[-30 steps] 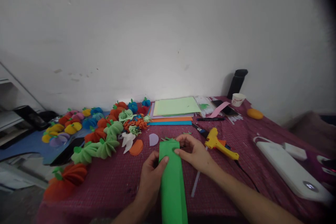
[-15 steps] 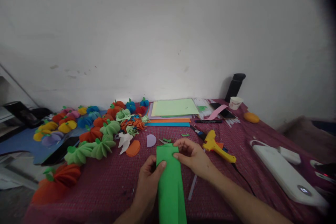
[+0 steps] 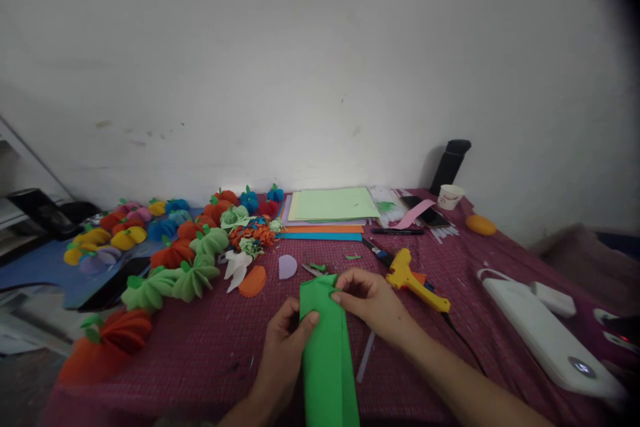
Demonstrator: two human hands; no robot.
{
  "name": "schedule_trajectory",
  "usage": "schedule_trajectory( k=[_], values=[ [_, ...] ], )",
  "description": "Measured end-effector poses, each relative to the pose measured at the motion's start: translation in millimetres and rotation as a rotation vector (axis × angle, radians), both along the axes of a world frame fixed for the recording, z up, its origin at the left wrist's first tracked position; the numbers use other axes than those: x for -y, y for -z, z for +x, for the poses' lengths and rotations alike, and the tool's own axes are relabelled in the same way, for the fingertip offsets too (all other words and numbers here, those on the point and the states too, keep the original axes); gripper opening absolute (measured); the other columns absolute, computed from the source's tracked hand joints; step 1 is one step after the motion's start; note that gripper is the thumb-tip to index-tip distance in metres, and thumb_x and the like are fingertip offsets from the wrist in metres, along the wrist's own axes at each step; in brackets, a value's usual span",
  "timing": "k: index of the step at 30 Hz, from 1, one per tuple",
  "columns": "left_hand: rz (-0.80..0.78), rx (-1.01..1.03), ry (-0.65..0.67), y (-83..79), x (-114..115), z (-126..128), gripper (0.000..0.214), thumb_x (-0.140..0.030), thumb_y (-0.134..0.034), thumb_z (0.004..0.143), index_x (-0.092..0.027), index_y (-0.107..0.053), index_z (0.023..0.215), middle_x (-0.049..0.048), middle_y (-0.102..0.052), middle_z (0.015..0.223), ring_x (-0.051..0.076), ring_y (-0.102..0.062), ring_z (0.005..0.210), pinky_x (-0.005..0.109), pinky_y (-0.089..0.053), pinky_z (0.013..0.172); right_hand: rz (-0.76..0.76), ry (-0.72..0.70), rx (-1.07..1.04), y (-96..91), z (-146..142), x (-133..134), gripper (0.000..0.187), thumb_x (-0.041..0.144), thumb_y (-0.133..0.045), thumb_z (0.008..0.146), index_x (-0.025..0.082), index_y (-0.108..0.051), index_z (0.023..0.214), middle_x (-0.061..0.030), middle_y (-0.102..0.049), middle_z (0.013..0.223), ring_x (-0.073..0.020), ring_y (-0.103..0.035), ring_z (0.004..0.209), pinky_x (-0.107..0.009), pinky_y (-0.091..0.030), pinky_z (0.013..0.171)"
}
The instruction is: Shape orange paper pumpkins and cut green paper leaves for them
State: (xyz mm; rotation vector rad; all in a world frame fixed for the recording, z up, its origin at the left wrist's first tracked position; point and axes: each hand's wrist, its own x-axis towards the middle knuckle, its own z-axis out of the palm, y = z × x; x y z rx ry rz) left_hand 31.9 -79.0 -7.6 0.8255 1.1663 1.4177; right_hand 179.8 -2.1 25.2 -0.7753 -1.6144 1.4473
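A long piece of folded green paper (image 3: 324,353) stands toward me at the near edge of the table. My left hand (image 3: 286,347) grips its left side, thumb on the front face and fingers behind. At the upper right corner my right hand (image 3: 369,303) pinches the paper between thumb and fingers, and the top edge bends there. Just beyond the paper lie scissors (image 3: 312,270), partly hidden, with green scraps beside them. A purple paper half-circle (image 3: 287,267) and an orange paper disc (image 3: 253,281) lie to the left.
Paper pumpkins (image 3: 173,253) in several colours cover the left side. Shredded paper (image 3: 254,237) and stacked coloured sheets (image 3: 333,205) are at the back. To the right are a yellow glue gun (image 3: 415,280) with its cord, a paper cup (image 3: 451,197), a black bottle (image 3: 450,165) and a white power bank (image 3: 545,333).
The green paper's top right corner is now bent over more under my right fingers. Both hands keep their hold, and the paper has shifted slightly to the right.
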Motion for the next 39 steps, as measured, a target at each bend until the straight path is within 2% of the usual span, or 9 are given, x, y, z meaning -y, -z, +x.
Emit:
schedule_trajectory(
  k=[4, 7, 10, 14, 17, 22, 26, 32, 39],
  values=[
    [-0.008, 0.019, 0.038, -7.0, 1, -2, 0.025, -0.035, -0.068, 0.065, -0.017, -0.060, 0.082, -0.0006, -0.060, 0.070, 0.013, -0.054, 0.061, 0.023, -0.044, 0.058, 0.062, 0.060, 0.050, 2.9, 0, 1, 0.019, 0.032, -0.065, 0.068, 0.016, -0.054, 0.068, 0.0030, -0.051, 0.060, -0.0084, -0.044, 0.054, -0.021, -0.036, 0.051],
    [0.054, -0.016, 0.037, -21.8, -7, -12, 0.027, -0.038, -0.064, 0.068, -0.019, -0.063, 0.086, 0.0023, -0.064, 0.080, 0.016, -0.056, 0.072, 0.024, -0.044, 0.067, 0.071, 0.075, 0.062, 3.5, -1, 4, 0.017, 0.031, -0.064, 0.068, 0.017, -0.054, 0.066, 0.0029, -0.052, 0.059, -0.0090, -0.045, 0.053, -0.022, -0.037, 0.050],
    [0.076, -0.260, 0.083, -46.0, -22, -24, 0.027, -0.040, -0.061, 0.069, -0.016, -0.068, 0.080, 0.0035, -0.065, 0.077, 0.017, -0.055, 0.073, 0.022, -0.042, 0.066, 0.080, 0.077, 0.088, 2.6, -2, 6, 0.014, 0.029, -0.064, 0.067, 0.017, -0.055, 0.066, 0.0027, -0.053, 0.059, -0.0096, -0.047, 0.054, -0.022, -0.039, 0.051],
    [0.075, -0.633, 0.331, -77.2, -41, -34, 0.029, -0.038, -0.055, 0.072, -0.013, -0.069, 0.065, -0.0001, -0.058, 0.058, 0.013, -0.047, 0.057, 0.019, -0.034, 0.053, 0.106, 0.069, 0.120, 1.7, -3, 8, 0.010, 0.025, -0.063, 0.067, 0.017, -0.056, 0.067, 0.0016, -0.056, 0.062, -0.0105, -0.050, 0.056, -0.022, -0.041, 0.053],
    [0.076, -0.761, 0.456, -88.7, -48, -36, 0.030, -0.035, -0.052, 0.073, -0.013, -0.066, 0.058, -0.0022, -0.050, 0.051, 0.010, -0.038, 0.051, 0.019, -0.027, 0.047, 0.117, 0.063, 0.140, 1.9, -3, 9, 0.007, 0.023, -0.061, 0.067, 0.017, -0.057, 0.066, 0.0015, -0.056, 0.062, -0.0105, -0.050, 0.056, -0.022, -0.041, 0.053],
    [0.110, -0.881, 0.576, -93.7, -54, -37, 0.028, -0.031, -0.051, 0.073, -0.013, -0.067, 0.058, -0.0044, -0.041, 0.047, 0.008, -0.029, 0.047, 0.020, -0.020, 0.045, 0.136, 0.054, 0.163, 0.7, -3, 10, 0.004, 0.020, -0.061, 0.067, 0.017, -0.058, 0.066, 0.0014, -0.057, 0.062, -0.0107, -0.051, 0.057, -0.022, -0.041, 0.053],
    [0.075, -0.885, 0.643, -97.2, -59, -36, 0.027, -0.031, -0.052, 0.071, -0.013, -0.066, 0.055, -0.0051, -0.040, 0.045, 0.007, -0.028, 0.046, 0.019, -0.020, 0.044, 0.161, 0.038, 0.174, 0.1, -2, 10, 0.003, 0.018, -0.061, 0.067, 0.017, -0.059, 0.066, 0.0016, -0.057, 0.062, -0.0107, -0.052, 0.058, -0.021, -0.040, 0.053],
    [0.063, -0.932, 0.645, -96.6, -62, -34, 0.023, -0.031, -0.054, 0.068, -0.015, -0.068, 0.059, -0.0039, -0.046, 0.047, 0.008, -0.034, 0.047, 0.019, -0.024, 0.045, 0.169, 0.023, 0.206, -2.7, -1, 11, 0.002, 0.018, -0.061, 0.068, 0.017, -0.060, 0.067, 0.0013, -0.058, 0.062, -0.0111, -0.052, 0.058, -0.022, -0.040, 0.054],
    [0.061, -0.915, 0.659, -100.1, -59, -36, 0.025, -0.032, -0.054, 0.067, -0.015, -0.066, 0.053, -0.0043, -0.042, 0.043, 0.008, -0.032, 0.045, 0.020, -0.022, 0.045, 0.248, 0.038, 0.200, -7.8, -1, 15, 0.004, 0.020, -0.058, 0.072, 0.017, -0.060, 0.070, -0.0002, -0.057, 0.066, -0.0122, -0.053, 0.062, -0.023, -0.042, 0.056]
  ],
)
